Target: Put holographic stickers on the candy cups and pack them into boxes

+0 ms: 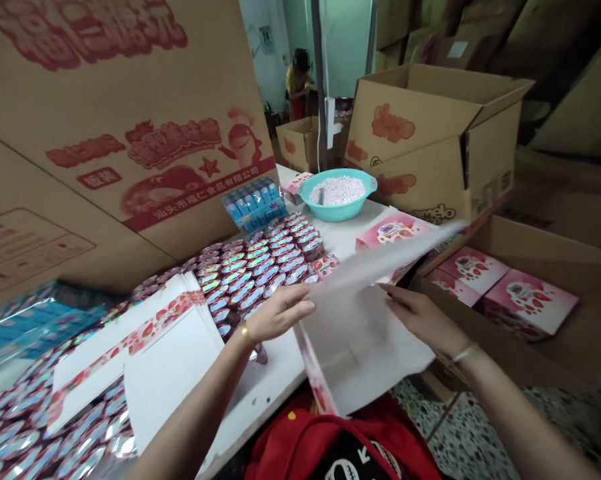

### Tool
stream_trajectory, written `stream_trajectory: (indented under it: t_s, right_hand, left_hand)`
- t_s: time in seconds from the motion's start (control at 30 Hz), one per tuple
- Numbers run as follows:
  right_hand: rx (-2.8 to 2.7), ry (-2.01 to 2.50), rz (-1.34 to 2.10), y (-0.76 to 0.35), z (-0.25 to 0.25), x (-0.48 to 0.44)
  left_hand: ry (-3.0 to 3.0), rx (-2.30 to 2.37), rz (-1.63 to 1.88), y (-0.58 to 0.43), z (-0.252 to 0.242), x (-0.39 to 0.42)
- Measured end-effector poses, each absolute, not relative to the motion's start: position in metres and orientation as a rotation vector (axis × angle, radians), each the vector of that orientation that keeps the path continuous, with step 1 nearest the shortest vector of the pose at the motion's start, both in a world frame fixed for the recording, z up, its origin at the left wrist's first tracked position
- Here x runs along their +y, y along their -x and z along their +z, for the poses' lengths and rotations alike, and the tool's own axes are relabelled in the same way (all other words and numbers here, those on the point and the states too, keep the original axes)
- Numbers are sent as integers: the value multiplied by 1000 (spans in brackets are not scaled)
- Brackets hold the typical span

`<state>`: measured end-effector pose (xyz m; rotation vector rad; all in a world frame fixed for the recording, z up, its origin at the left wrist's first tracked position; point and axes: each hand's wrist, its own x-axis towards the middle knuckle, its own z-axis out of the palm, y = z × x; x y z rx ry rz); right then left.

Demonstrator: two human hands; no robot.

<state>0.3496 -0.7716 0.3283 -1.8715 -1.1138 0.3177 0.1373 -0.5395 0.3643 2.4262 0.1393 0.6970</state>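
A sheet of white card (365, 333) with a pink strawberry-print edge stands partly folded in front of me, its upper flap blurred. My left hand (283, 312) is at the card's left side, fingers together and pressed on its edge. On the right side, my right hand (423, 317) grips the card's other edge, its fingertips partly behind the flap. Left of the card, rows of small foil-topped cups (260, 267) cover the table (275, 367). A stack of flat white cartons (173, 367) with a strawberry strip lies on the cups.
A turquoise basin (336, 212) of small pale pieces sits at the back. Pink boxes (530, 300) lie in an open carton (590, 347) at right. A big cardboard box (105, 133) stands at left. A person (299, 80) is in the distance.
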Motion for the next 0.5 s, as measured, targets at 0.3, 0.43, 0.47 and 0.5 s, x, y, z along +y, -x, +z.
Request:
stream_trajectory:
  t_s: [0.3, 0.43, 0.47, 0.5]
  right_hand:
    - [-697, 2225, 26, -364, 275, -826]
    - [-702, 2281, -11, -362, 278, -810]
    - [-703, 2281, -32, -361, 279, -807]
    - [-708, 2277, -49, -361, 279, -804]
  left_hand:
    - [-3037, 1002, 352, -221, 289, -521]
    - [-3183, 1000, 440, -224, 271, -533]
    - [-3190, 969, 492, -223, 270, -534]
    - [-3192, 918, 536, -223, 271, -534]
